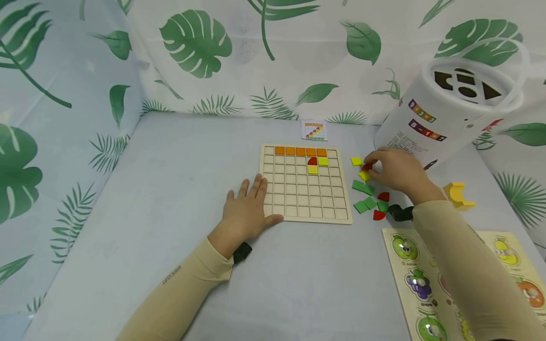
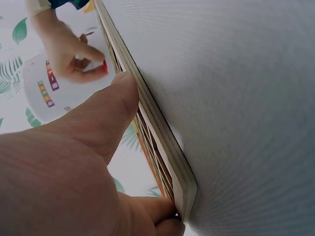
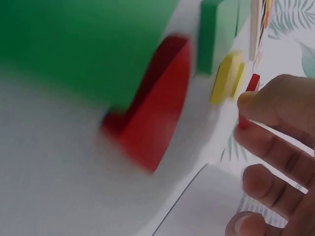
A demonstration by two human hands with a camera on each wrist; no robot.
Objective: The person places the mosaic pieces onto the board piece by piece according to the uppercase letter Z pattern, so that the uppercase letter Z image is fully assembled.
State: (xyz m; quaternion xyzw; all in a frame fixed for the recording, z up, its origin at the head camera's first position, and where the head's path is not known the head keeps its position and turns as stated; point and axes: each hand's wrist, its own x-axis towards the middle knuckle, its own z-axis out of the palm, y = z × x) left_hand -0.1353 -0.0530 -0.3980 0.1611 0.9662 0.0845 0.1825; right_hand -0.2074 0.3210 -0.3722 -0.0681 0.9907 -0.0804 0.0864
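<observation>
A wooden grid board [image 1: 286,196] lies flat, with a row of orange squares [image 1: 300,151] at its top, two yellow squares [image 1: 313,169] and a red quarter-circle piece [image 1: 313,161] below. My left hand [image 1: 247,210] rests at the board's lower left, fingers spread; in the left wrist view its thumb [image 2: 110,105] touches the board's edge [image 2: 162,142]. Right of the board, my right hand [image 1: 394,170] pinches a red piece [image 3: 252,83] between thumb and index finger. Under and around it lie yellow squares [image 1: 356,161], green pieces [image 1: 360,207] and more red quarter-circles [image 1: 378,215].
A small pattern card [image 1: 314,130] lies behind the board. At the back right stands a white bucket [image 1: 409,121] with shape holes in its lid. A yellow arched block [image 1: 457,195] is by the right forearm, above a fruit puzzle board [image 1: 396,274].
</observation>
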